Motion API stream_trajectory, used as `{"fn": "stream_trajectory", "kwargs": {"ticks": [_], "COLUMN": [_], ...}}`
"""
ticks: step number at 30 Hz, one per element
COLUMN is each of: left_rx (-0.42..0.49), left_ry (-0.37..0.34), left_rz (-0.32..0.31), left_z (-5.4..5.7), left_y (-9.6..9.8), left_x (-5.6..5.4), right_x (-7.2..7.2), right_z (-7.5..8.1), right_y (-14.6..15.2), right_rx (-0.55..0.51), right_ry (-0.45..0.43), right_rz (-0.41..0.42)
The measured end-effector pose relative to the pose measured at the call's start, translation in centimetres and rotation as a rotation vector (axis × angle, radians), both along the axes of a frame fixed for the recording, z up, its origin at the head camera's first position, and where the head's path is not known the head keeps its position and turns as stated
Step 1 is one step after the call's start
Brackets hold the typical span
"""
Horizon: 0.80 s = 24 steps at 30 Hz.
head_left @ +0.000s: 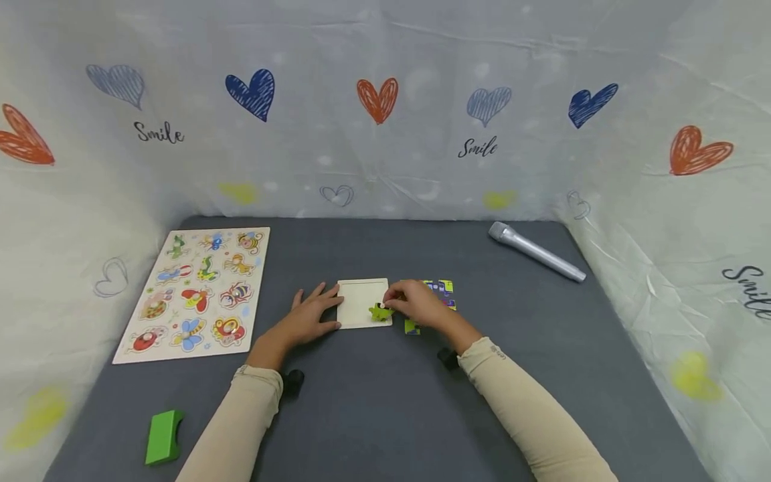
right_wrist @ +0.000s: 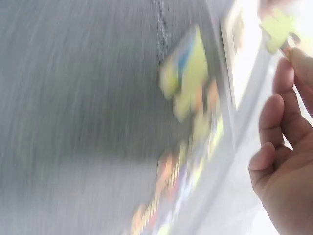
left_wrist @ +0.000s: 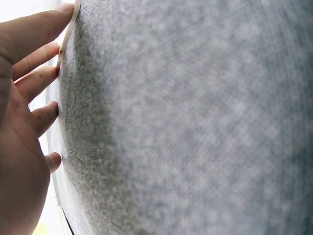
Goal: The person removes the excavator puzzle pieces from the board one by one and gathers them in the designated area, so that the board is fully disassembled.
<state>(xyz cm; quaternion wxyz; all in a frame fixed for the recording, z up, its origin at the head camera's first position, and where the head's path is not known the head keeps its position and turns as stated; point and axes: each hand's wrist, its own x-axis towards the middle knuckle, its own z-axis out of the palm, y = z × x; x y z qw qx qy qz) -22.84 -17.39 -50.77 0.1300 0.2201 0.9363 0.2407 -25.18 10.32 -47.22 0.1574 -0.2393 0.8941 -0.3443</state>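
Note:
A small cream-coloured puzzle tray (head_left: 361, 294) lies on the dark table in the head view. My left hand (head_left: 308, 316), fingers spread, rests at the tray's left edge; in the left wrist view the thumb and fingertips touch the tray's thin rim (left_wrist: 69, 34). Over the tray's lower right part, my right hand (head_left: 421, 304) pinches a green jigsaw piece (head_left: 380, 312) between thumb and finger. The right wrist view shows that piece near the tray, blurred. Several colourful jigsaw pieces (head_left: 446, 286) lie right of the tray, partly hidden by my right hand.
At the left lies a wooden board with insect pictures (head_left: 199, 291). A green block (head_left: 162, 437) is near the front left. A silver microphone (head_left: 536, 252) lies at the back right. White cloth (head_left: 421, 154) with printed hearts stands behind the table (head_left: 373, 415).

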Motion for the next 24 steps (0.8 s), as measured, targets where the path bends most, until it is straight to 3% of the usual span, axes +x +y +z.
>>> {"fn": "stream_trajectory", "kwargs": {"ticks": [9, 15, 24], "left_rx": [0.015, 0.009, 0.025], "left_ry": [0.021, 0.032, 0.019], "left_rz": [-0.002, -0.005, -0.011], "left_z": [-0.3, -0.2, 0.1], "left_y": [0.0, -0.3, 0.1], "left_x": [-0.1, -0.1, 0.0], "right_x": [-0.3, 0.2, 0.7], "right_z": [0.9, 0.3, -0.1], "right_y": [8.0, 8.6, 8.6], "right_rx": [0.105, 0.117, 0.092], "right_ry": [-0.096, -0.109, -0.094], "right_rz": [-0.054, 0.016, -0.02]}}
